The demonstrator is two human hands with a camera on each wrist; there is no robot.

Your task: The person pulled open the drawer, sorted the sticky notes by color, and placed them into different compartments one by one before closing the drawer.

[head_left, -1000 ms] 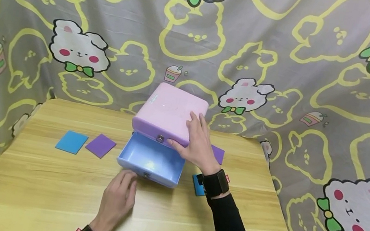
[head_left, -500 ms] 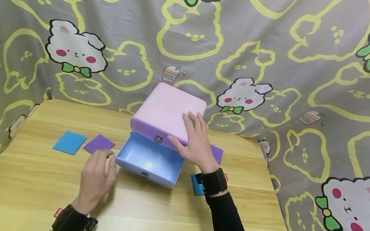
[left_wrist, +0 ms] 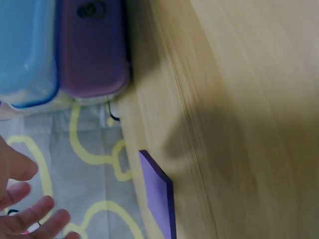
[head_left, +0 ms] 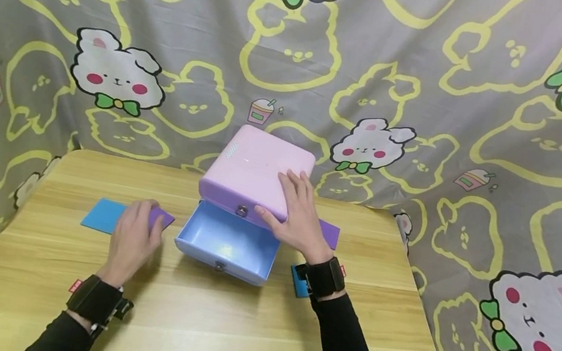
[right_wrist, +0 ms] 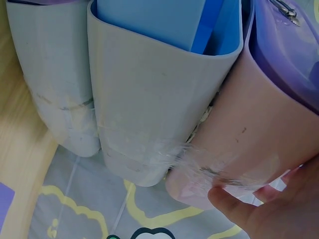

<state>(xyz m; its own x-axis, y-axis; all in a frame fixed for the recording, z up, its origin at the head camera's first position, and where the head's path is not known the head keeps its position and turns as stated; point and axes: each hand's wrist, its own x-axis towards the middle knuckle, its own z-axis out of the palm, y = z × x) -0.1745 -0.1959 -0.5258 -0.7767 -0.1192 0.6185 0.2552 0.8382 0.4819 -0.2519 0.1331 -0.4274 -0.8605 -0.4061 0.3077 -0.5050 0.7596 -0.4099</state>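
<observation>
A small drawer cabinet with a pink top (head_left: 260, 162) stands at the table's back. Its blue drawer (head_left: 226, 244) is pulled out, with nothing seen inside. Above that, the purple drawer (head_left: 223, 198) is closed. My right hand (head_left: 301, 220) rests on the cabinet's top right, fingers spread over the pink surface and thumb at the front edge. Left of the cabinet, my left hand (head_left: 131, 240) hovers by a purple square (head_left: 160, 218), partly covering it in the head view. In the left wrist view, its fingers (left_wrist: 37, 214) are loosely spread, apart from the purple square.
A blue square (head_left: 101, 215) lies at the left, partly behind my left hand. Right of the cabinet are another purple square (head_left: 329, 234) and a blue square (head_left: 299, 284) partly hidden by my right wrist. A patterned curtain (head_left: 189, 90) surrounds the wooden table (head_left: 207, 338).
My left hand has moved left and away from the front of the blue drawer to the purple square. My right hand stays on the cabinet top.
</observation>
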